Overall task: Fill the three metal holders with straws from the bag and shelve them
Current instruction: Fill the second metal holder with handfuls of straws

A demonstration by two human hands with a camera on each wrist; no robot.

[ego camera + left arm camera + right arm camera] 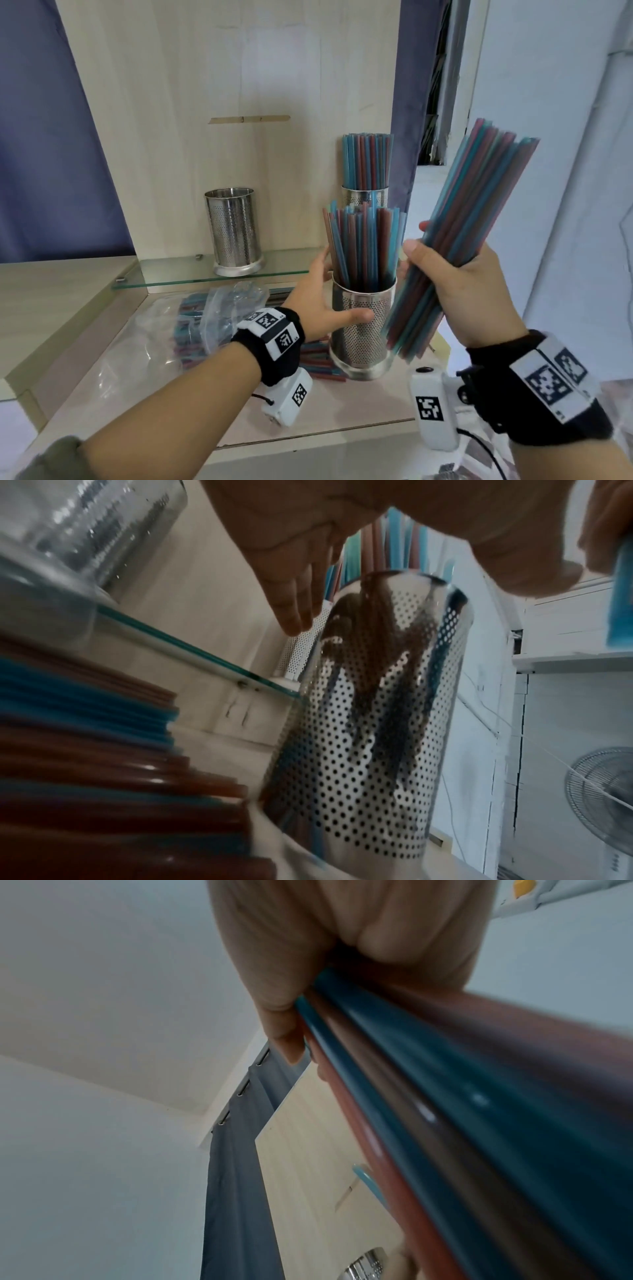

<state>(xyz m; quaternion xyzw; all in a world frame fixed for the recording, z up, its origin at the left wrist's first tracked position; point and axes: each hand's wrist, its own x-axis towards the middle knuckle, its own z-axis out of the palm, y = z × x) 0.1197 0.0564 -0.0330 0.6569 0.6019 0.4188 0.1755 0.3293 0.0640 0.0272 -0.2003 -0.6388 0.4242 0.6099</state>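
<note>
Straws [469, 219] in curled R hand [469, 291] grip.

The head camera looks forward and down from above both forearms, taking in the glass shelf [212, 274] at mid-frame and the perforated holder [363, 329] at centre. The left wrist camera sits low and very close, angled up along the left hand [308, 561] at the same holder [369, 710], which fills the middle of its frame, with the shelf's edge [192, 647] crossing at left. The right wrist camera points steeply upward along the right hand [342, 947] and its bundle of straws [479, 1123], toward wall and ceiling; the bundle [462, 240] also shows at the head view's right
</note>
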